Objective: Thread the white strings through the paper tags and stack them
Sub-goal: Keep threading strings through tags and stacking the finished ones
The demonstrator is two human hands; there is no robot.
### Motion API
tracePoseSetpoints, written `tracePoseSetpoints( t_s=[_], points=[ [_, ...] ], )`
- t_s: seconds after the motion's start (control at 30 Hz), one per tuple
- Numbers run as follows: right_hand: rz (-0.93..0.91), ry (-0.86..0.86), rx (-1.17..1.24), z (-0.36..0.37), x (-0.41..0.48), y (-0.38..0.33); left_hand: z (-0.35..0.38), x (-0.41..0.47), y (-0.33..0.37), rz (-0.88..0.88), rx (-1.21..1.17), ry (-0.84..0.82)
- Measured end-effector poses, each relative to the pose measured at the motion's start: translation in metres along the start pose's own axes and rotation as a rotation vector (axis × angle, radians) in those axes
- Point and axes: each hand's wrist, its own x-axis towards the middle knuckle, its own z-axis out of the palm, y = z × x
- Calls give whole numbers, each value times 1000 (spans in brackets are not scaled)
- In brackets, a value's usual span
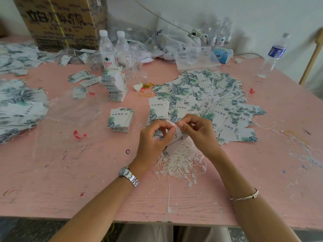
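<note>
A pink table fills most of the frame, with a cardboard box at the upper left. Loose tags fan out right of centre. A heap of white strings lies just below the middle, and a neat stack of tags sits to its upper left. Over the heap, the left hand and right hand meet with their fingers curled, each pinching the top of one paper tag between thumb and forefinger. Whether a string is pinched too is too small to tell.
</note>
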Motion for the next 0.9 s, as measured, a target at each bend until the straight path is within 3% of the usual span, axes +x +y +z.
tracePoseSetpoints(
  t_s=[0.9],
  points=[
    [-165, 47, -163, 11, -5, 1, 2, -1, 1, -84, -47, -23]
  ],
)
